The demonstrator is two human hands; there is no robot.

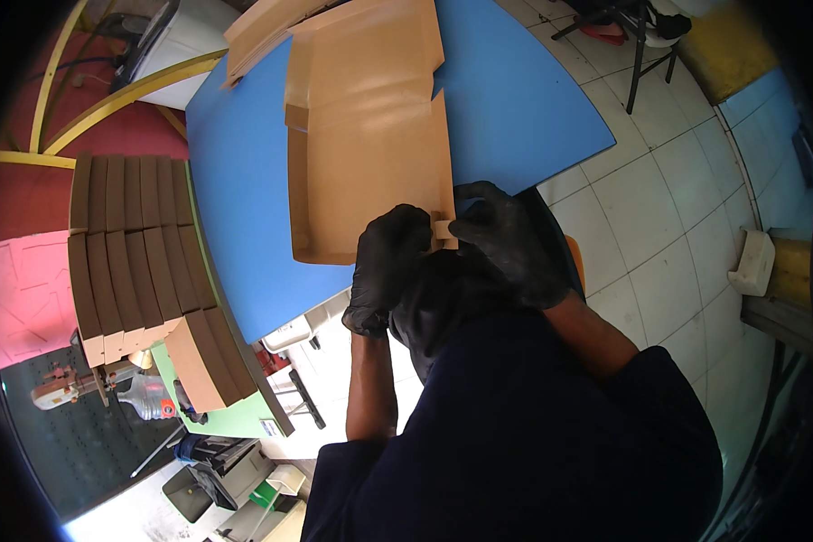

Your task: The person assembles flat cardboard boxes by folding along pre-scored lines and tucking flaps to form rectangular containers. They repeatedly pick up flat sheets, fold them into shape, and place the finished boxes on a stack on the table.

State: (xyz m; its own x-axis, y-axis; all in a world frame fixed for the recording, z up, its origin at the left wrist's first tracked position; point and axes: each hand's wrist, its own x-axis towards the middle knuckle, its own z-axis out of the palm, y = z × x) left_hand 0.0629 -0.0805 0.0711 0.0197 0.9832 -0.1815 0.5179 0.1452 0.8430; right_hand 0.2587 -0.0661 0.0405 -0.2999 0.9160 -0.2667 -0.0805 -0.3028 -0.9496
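Observation:
A flat brown cardboard box blank with partly raised side walls lies on the blue table. Both my hands wear black gloves. My left hand presses at the box's near edge, fingers curled on the cardboard. My right hand pinches a small cardboard tab at the near right corner of the box. The two hands almost touch at that tab.
More flat brown cardboard lies at the table's far end. Rows of folded brown boxes are stacked on a green surface at the left. A black chair stands on the white tiled floor at the right.

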